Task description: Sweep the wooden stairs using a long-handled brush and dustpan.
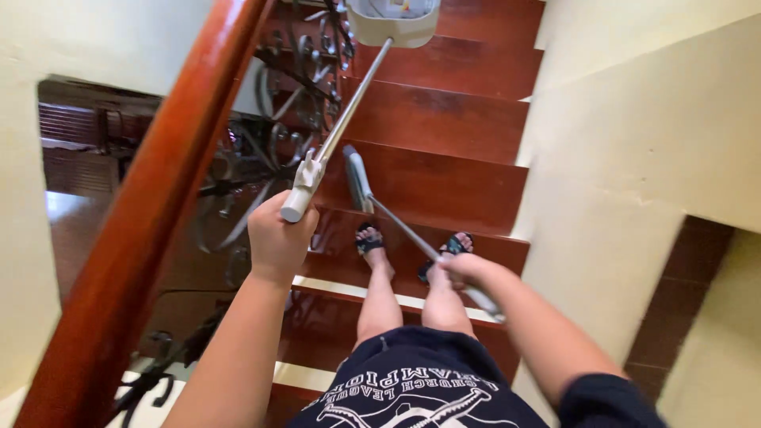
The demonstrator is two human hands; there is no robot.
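I stand on a red-brown wooden staircase (432, 119) and look down it. My left hand (277, 238) grips the pale plastic end of a long metal handle (349, 103). That handle runs up to a white bucket-like container (394, 20) resting on a step further off. My right hand (464, 271) holds the metal pole of a flat mop (396, 222). The mop's grey head (357, 176) stands on edge on the step just ahead of my sandalled feet (412, 246).
A thick wooden handrail (151, 214) with black wrought-iron scrollwork (269, 143) runs down the left side. A cream wall (634, 158) closes the right side. Below left, through the railing, a lower floor and dark shutters (87, 135) show.
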